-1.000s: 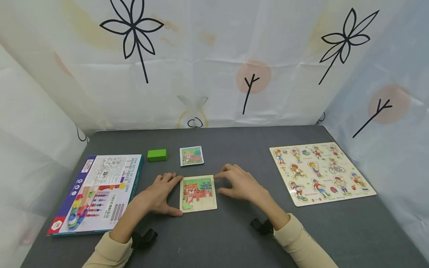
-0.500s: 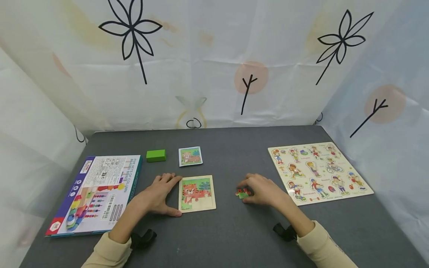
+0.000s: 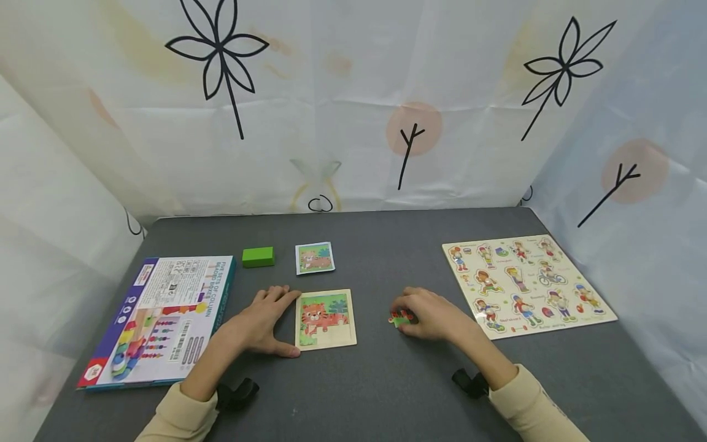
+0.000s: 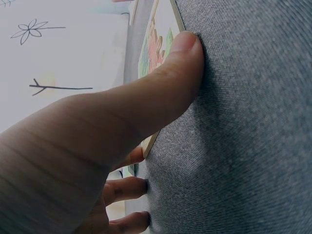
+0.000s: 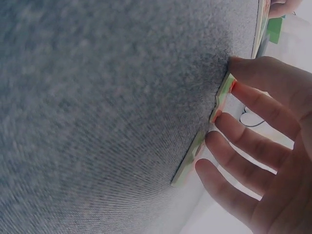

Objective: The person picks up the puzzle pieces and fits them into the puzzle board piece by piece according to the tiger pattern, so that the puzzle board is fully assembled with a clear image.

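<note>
A small square jigsaw board (image 3: 334,337) with a partly filled orange tiger picture lies flat in the middle of the head view. My left hand (image 3: 259,322) rests at its left side, thumb at the near corner and index finger at the far one. To the right of the board, my right hand (image 3: 428,313) pinches a red and green puzzle piece (image 3: 400,322) low over the table. In the right wrist view, thumb and fingertips meet that piece, and another puzzle piece (image 5: 187,165) lies by the little finger. The hand hides this second piece in the head view.
A small tiger picture card (image 3: 315,258) and a green block (image 3: 258,256) lie behind the board. At the left is a flat toy box (image 3: 182,282); at the right, a wooden puzzle board (image 3: 530,288) with figures of children. Printed cloth encloses the grey table.
My right hand has left the tiger board's right edge and moved right to the puzzle pieces, where it has taken hold of one. The left hand has stayed at the board.
</note>
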A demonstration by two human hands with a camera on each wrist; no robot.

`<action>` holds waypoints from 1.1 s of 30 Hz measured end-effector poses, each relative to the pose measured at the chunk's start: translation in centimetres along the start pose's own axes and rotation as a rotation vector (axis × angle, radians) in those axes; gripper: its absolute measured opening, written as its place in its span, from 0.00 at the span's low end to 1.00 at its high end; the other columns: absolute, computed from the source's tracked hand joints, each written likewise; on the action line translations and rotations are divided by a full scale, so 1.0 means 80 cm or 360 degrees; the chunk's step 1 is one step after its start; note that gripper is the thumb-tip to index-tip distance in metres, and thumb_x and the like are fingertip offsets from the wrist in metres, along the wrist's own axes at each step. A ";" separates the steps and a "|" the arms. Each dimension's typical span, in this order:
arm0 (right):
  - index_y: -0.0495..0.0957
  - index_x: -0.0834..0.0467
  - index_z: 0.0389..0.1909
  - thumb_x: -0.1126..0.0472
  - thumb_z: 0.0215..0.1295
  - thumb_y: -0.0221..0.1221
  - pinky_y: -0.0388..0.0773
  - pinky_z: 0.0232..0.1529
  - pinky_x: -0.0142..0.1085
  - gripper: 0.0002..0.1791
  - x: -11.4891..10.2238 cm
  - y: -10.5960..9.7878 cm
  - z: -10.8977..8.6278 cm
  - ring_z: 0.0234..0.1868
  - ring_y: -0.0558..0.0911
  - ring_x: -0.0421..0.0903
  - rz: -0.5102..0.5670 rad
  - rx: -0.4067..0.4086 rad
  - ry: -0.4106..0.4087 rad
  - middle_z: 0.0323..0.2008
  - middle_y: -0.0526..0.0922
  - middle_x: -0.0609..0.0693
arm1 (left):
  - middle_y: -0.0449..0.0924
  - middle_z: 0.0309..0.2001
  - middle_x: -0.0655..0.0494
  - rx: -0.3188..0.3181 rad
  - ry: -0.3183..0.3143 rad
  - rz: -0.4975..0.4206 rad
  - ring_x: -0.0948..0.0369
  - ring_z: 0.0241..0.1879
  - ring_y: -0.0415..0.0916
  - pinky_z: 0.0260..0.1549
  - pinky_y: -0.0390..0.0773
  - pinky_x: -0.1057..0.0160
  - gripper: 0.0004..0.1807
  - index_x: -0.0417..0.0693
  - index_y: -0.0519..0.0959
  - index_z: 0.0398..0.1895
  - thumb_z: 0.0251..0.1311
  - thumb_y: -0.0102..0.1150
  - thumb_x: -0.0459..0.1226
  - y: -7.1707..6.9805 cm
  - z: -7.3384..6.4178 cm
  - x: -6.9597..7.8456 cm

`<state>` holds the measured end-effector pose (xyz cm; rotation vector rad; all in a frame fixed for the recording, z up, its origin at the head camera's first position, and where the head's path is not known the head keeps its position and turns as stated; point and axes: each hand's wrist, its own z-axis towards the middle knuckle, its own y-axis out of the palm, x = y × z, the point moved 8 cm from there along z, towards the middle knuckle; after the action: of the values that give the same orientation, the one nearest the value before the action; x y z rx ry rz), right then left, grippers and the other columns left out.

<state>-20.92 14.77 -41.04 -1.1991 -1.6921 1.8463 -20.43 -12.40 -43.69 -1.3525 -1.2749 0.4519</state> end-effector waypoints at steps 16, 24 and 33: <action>0.88 0.55 0.47 0.61 0.60 0.72 0.71 0.32 0.29 0.14 -0.003 0.002 0.001 0.32 0.74 0.36 0.0000 -0.0015 -0.0022 0.37 0.84 0.49 | 0.57 0.77 0.34 0.0021 -0.0014 -0.0010 0.33 0.73 0.57 0.62 0.69 0.29 0.61 0.45 0.61 0.77 0.42 0.80 0.60 0.001 0.000 -0.003; 0.87 0.52 0.44 0.60 0.57 0.70 0.68 0.29 0.30 0.13 -0.005 0.003 0.005 0.30 0.70 0.36 -0.0073 -0.0006 0.0002 0.36 0.82 0.46 | 0.57 0.77 0.34 0.0018 -0.0020 -0.0014 0.33 0.73 0.56 0.63 0.68 0.29 0.62 0.45 0.61 0.77 0.42 0.80 0.60 0.001 0.000 -0.004; 0.86 0.52 0.42 0.57 0.57 0.70 0.67 0.28 0.28 0.12 -0.012 0.001 0.008 0.29 0.70 0.34 -0.0077 0.0073 -0.0066 0.33 0.82 0.45 | 0.57 0.77 0.34 0.0022 -0.0019 -0.0029 0.33 0.73 0.56 0.63 0.68 0.28 0.61 0.44 0.60 0.77 0.43 0.80 0.60 0.000 -0.002 -0.003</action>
<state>-20.82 13.66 -40.88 -1.0998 -1.6758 1.8830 -20.38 -12.68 -43.73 -1.3272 -1.2905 0.4561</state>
